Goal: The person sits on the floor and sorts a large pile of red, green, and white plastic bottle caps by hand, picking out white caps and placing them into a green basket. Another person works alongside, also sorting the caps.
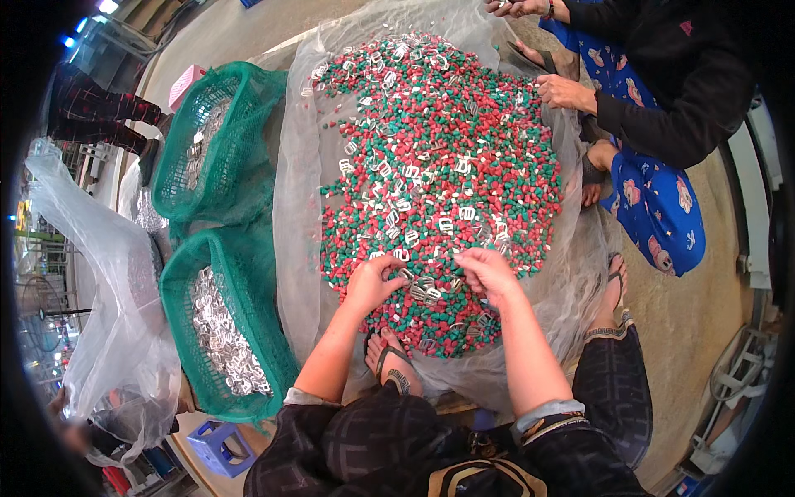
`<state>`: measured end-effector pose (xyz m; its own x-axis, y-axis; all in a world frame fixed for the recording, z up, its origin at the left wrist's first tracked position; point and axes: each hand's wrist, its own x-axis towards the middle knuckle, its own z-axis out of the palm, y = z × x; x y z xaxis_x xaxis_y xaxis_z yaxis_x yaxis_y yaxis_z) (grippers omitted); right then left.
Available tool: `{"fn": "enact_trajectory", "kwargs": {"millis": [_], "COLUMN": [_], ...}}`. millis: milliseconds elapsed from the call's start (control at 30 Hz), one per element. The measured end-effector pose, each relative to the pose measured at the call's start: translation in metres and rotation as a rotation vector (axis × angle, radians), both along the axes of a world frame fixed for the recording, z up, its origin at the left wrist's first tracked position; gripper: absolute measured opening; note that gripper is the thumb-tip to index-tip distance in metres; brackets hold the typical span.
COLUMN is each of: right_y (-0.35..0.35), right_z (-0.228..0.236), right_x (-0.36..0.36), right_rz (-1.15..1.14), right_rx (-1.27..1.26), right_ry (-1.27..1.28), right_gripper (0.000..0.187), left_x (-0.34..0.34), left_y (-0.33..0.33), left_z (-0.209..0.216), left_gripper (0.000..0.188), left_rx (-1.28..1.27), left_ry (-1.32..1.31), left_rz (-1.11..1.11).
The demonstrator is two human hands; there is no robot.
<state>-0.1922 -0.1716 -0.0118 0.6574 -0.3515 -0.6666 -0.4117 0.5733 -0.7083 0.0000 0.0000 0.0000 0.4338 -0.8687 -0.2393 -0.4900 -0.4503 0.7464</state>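
Note:
A broad heap of small red, green and white pellets lies in front of me, with silver metal buckles scattered through it. Over its near part, my left hand is curled, thumb and forefinger closing about a metal buckle at their tips. Just to its right, my right hand is pinched above the pellets; whatever is between those fingertips is too small to make out. Several loose buckles lie between the two hands.
Translucent sheeting spreads under the heap. At left stand two green baskets lined with netting, holding silver buckles. A person in blue patterned trousers crouches at the right, one hand over the heap. A blue plastic stool stands lower left.

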Motion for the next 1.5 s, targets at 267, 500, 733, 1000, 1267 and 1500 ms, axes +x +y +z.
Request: {"fn": "enact_trajectory", "kwargs": {"millis": [267,500,733,1000,1267,1500], "right_y": [0.017,0.015,0.019,0.062,0.052,0.012], "right_z": [0.042,0.042,0.036,0.041,0.02,0.027], "right_x": [0.019,0.018,0.021,0.027,0.02,0.003], "right_rz": [-0.043,-0.121,0.002,0.677,0.474,-0.149], "right_rx": [0.263,0.355,-0.119,-0.931,-0.8,0.05], "right_ry": [0.014,-0.04,0.101,0.399,0.281,-0.242], "right_gripper": [0.058,0.06,0.023,0.036,0.025,0.01], "left_x": [-0.009,-0.002,-0.007,-0.034,-0.014,-0.038], "left_y": [-0.011,0.001,0.005,0.01,0.021,-0.011], "left_z": [0.019,0.017,0.009,0.002,-0.024,0.001], "left_gripper": [0.019,0.016,0.026,0.024,0.017,0.025], "left_rx": [-0.143,-0.354,-0.176,0.066,-0.23,-0.103], "left_ry": [0.482,1.226,0.868,0.11,0.755,-0.024], "left_rz": [0.069,0.203,0.245,0.058,0.131,-0.085]}}
